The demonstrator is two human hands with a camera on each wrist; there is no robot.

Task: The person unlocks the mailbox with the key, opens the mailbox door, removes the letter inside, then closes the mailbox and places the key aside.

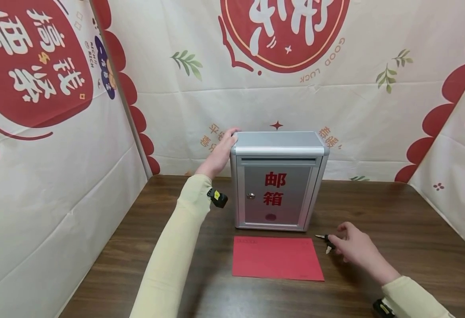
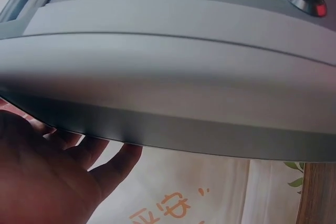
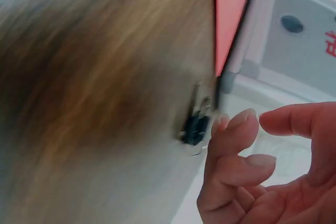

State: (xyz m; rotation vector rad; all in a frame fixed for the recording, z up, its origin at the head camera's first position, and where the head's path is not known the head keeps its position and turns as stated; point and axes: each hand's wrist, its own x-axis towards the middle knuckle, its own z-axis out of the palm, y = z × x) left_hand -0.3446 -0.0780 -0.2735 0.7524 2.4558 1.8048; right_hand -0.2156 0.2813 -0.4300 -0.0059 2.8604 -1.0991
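A silver-grey metal mailbox point(image 1: 296, 190) with red characters stands upright on the table. My left hand point(image 1: 218, 154) grips its upper left edge; in the left wrist view, the fingers point(image 2: 118, 169) reach behind the back edge, and their tips are hidden. My right hand point(image 1: 357, 247) is low over the table, right of the mailbox. Beside its fingertips lie small keys with black heads point(image 1: 329, 242). The right wrist view shows the keys point(image 3: 195, 128) on the tabletop, with a gap between thumb and index finger. A round keyhole lock point(image 1: 250, 195) is on the mailbox door's left side.
A red envelope point(image 1: 278, 258) lies flat before the mailbox, left of the keys. The brown wooden table point(image 1: 169, 194) meets printed cloth point(image 1: 184, 110) at the back and sides. Along the mailbox's upper front runs a narrow slot point(image 1: 278, 161).
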